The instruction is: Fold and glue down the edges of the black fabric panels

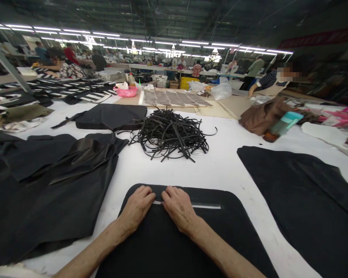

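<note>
Your left hand (138, 204), right hand (179, 207): fingers curled, grip unclear | slot (207, 207) at panel's (165, 251) 12 o'clock | uneven pull could skew it

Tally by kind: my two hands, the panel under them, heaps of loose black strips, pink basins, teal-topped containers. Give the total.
Left hand and right hand: 2
Black panel under them: 1
Heap of black strips: 1
Pink basin: 1
Teal-topped container: 1
Total: 6

My left hand (137, 206) and right hand (178, 206) rest side by side on a black panel (159, 251) over a white table (223, 166).
Both curl at its narrow slot (207, 207); ahead lies a heap of black strips (174, 133), with dark material (52, 197) to my left and right.
</note>
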A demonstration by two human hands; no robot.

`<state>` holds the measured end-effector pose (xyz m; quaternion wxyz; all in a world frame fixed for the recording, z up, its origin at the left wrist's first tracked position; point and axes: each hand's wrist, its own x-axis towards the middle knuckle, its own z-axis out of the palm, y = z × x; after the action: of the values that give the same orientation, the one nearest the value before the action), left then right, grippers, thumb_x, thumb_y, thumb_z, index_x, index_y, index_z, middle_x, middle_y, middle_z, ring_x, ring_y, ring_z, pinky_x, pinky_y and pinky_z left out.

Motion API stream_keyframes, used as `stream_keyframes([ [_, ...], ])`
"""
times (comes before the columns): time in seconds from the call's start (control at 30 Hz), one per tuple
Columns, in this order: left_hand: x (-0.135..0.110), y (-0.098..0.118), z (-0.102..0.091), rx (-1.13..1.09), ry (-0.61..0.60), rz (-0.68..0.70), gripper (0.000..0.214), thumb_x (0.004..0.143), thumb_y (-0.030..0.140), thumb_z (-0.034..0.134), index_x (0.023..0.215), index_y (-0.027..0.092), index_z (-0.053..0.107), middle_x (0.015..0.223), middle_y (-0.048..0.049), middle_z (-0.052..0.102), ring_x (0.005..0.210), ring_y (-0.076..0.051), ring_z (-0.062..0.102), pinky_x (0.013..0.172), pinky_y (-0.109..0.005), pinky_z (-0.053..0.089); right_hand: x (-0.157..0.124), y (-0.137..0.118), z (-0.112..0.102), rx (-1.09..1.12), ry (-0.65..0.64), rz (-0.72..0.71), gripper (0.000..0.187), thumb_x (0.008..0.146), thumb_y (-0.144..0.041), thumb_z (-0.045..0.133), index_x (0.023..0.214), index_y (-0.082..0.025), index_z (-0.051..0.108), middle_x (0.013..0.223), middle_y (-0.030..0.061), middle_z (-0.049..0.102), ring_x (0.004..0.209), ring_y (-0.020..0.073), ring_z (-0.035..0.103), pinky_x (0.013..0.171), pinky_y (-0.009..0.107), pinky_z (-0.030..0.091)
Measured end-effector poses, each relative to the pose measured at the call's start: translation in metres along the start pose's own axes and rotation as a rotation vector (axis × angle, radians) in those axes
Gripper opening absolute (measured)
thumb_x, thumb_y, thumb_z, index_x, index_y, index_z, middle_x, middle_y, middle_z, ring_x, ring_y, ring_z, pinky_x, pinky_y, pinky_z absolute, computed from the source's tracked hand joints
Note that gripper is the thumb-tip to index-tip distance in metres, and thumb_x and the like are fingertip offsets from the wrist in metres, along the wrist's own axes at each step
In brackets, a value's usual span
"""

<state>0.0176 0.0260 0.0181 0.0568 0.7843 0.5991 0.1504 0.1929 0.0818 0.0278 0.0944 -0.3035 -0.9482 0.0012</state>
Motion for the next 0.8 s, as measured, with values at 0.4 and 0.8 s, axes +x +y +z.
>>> stream_keyframes([
  [0.4, 0.001, -0.011, 0.008, -0.025, 0.143, 0.056, 0.020, 0.087, 0.019, 0.042, 0.100, 0.021, 0.056, 0.092, -0.0037, 0.060, 0.084, -0.020, 0.052, 0.078, -0.035, 0.040, -0.068, 0.062, -0.017, -0.009, -0.013, 0.269, 0.018, 0.084, -0.007, 0.046, 0.091, -0.019, 0.057, 0.090, 0.0029, 0.055, 0.081, 0.0164, 0.049, 0.070, 0.027, 0.037],
  [0.8, 0.007, -0.010, 0.006, -0.116, 0.121, -0.006, 0.019, 0.086, 0.027, 0.042, 0.082, 0.024, 0.060, 0.086, -0.0023, 0.057, 0.079, -0.020, 0.052, 0.070, -0.033, 0.043, -0.090, 0.092, -0.026, 0.263, -0.002, 0.371, 0.014, 0.086, -0.014, 0.045, 0.088, -0.022, 0.056, 0.090, -0.0003, 0.055, 0.076, 0.0121, 0.054, 0.069, 0.023, 0.041],
])
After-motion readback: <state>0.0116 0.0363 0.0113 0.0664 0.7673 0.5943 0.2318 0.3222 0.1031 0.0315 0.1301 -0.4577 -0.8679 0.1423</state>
